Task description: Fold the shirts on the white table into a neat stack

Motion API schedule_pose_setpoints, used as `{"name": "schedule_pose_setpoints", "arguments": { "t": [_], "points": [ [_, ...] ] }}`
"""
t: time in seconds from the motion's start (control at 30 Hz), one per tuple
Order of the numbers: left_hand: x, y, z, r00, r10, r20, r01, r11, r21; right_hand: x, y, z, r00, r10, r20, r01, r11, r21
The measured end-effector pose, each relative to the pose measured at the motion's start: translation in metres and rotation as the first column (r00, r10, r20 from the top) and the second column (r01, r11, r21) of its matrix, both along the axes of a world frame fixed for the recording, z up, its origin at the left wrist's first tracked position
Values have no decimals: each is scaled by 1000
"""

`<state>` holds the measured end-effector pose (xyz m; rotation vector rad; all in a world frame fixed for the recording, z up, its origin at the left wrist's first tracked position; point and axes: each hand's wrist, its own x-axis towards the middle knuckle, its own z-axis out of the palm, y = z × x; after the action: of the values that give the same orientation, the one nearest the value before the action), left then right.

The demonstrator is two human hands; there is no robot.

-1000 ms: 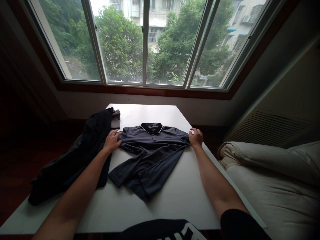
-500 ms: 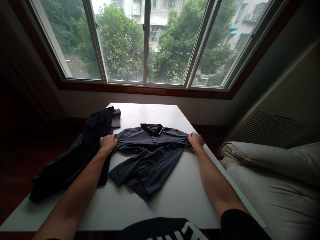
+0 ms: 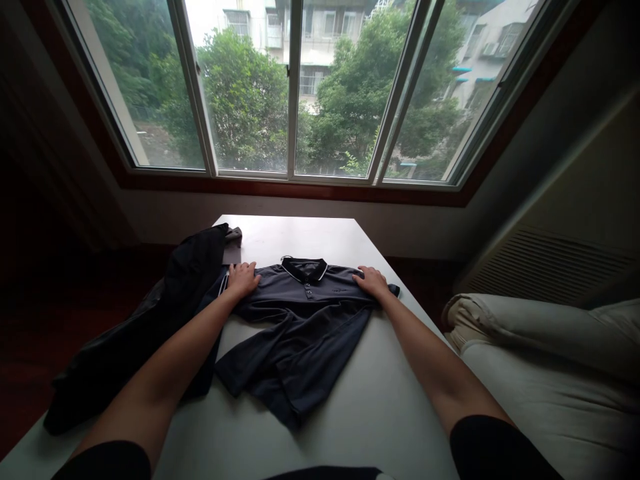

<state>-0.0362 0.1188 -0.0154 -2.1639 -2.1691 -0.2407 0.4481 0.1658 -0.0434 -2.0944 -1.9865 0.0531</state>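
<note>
A dark grey polo shirt (image 3: 313, 313) lies on the white table (image 3: 380, 420), its black, white-edged collar toward the window. The upper part is spread fairly flat, while the lower part is creased and bunched at an angle. My left hand (image 3: 243, 279) rests on the shirt's left shoulder with its fingers spread. On the other shoulder lies my right hand (image 3: 371, 281), fingers stretched out over the cloth. Past that hand the end of a sleeve shows.
A heap of dark clothes (image 3: 150, 320) covers the table's left side and hangs over its edge, with a greyish-brown piece (image 3: 233, 248) at its far end. To the right stands a pale padded sofa (image 3: 545, 360). Beyond the table is a window (image 3: 290, 100).
Both hands have let go of the sleeves and moved inward onto the shoulders, with fingers opened. The view has tilted slightly up.
</note>
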Motion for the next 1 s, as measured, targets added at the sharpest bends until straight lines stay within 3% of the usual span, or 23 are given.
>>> {"name": "schedule_pose_setpoints", "arguments": {
  "t": [0.13, 0.27, 0.37, 0.47, 0.57, 0.67, 0.8, 0.9, 1.0],
  "points": [
    [-6, 24, -3, 996, 56, 73, -43, 986, -162, -1, 6, 4, 997, 36, 64, -32, 998, -61],
    [-11, 34, 4, 994, 76, 74, -56, 971, -234, -9, 5, 12, 998, 16, 56, -5, 982, -187],
    [-13, 30, 21, 995, 92, 38, -83, 976, -201, -14, 3, 26, 996, 60, 64, -43, 969, -243],
    [-16, 23, 53, 998, 68, 5, -67, 990, -127, -14, 3, 51, 993, 91, 74, -76, 979, -190],
    [-21, 17, 99, 999, 47, -18, -48, 998, -51, -9, 2, 90, 996, 48, 73, -47, 999, -7],
    [-29, 9, 153, 997, 72, -13, -71, 992, 103, -4, -3, 140, 999, 29, 28, -34, 976, 214],
    [-37, -13, 237, 993, 87, 76, -109, 918, 381, -5, -25, 220, 990, 140, 7, -123, 837, 533],
    [-45, -36, 308, 979, 43, 201, -162, 766, 623, -14, -57, 289, 984, 177, 12, -135, 701, 701],
    [-68, -52, 382, 969, -26, 246, -203, 489, 848, -20, -102, 360, 983, 183, 16, -107, 498, 861]
  ]
}}
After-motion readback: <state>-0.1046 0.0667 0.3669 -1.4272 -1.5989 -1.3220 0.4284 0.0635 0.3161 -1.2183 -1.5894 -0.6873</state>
